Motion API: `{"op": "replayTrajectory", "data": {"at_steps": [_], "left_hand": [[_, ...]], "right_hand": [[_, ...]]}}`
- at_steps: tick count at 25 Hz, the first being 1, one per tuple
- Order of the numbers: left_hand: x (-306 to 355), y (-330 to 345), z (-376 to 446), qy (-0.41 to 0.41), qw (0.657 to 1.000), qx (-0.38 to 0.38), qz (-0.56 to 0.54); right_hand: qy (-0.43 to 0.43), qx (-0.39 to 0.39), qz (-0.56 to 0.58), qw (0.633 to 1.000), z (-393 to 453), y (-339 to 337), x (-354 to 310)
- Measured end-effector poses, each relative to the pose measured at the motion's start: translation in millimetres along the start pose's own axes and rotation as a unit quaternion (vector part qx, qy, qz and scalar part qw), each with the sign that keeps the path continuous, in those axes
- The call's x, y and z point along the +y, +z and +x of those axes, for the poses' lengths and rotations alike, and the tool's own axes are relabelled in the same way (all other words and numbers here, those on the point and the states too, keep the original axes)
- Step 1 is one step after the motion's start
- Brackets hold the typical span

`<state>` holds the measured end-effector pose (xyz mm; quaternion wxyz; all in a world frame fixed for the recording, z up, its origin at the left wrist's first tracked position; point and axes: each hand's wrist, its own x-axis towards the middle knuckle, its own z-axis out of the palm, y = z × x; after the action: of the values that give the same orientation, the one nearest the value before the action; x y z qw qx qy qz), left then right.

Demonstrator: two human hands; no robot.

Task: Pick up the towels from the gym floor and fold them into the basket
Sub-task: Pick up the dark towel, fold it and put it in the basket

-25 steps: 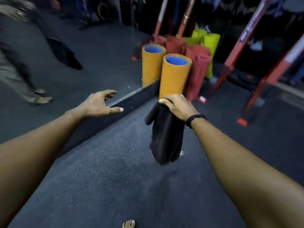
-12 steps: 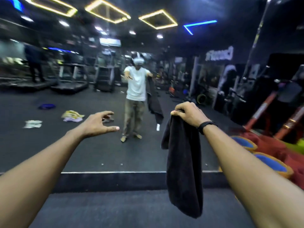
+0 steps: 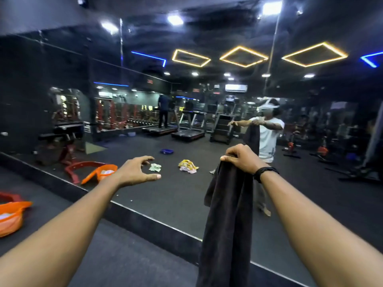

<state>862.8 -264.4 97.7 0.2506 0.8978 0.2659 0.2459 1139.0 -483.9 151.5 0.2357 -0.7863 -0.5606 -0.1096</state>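
My right hand (image 3: 241, 160) grips the top edge of a dark towel (image 3: 226, 220), which hangs straight down in front of a wall mirror. My left hand (image 3: 134, 171) is stretched forward to the left of the towel, fingers spread and loosely curved, holding nothing. An orange basket (image 3: 10, 218) with something white inside stands on the floor at the far left edge. In the mirror I see a yellow and pink crumpled towel (image 3: 188, 166), a small pale towel (image 3: 155, 167) and a blue one (image 3: 167, 151) lying on the dark floor.
The mirror's black base ledge (image 3: 145, 222) runs diagonally across the floor ahead. Reflected are treadmills (image 3: 187, 133), a weight bench (image 3: 62, 129), the basket's reflection (image 3: 101, 172), my own reflection and another person on a treadmill. Dark rubber floor (image 3: 128, 262) lies below my arms.
The view has swung left along the mirror, bringing the orange basket into sight. My right hand still holds the hanging towel up; my left hand stays outstretched and free.
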Motion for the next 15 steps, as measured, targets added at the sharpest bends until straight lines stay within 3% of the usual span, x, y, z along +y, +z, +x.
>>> {"op": "replayTrajectory", "data": {"at_steps": [7,15], "left_hand": [[-148,-131,14,-0.091,0.993,0.037,0.063],[-299,-218,42,-0.181,0.972,0.099,0.116]], "right_hand": [[-0.08,-0.046,0.057,0.994,164,113,-138],[-0.204,-0.082,0.088,0.972,332,257,-250]]}}
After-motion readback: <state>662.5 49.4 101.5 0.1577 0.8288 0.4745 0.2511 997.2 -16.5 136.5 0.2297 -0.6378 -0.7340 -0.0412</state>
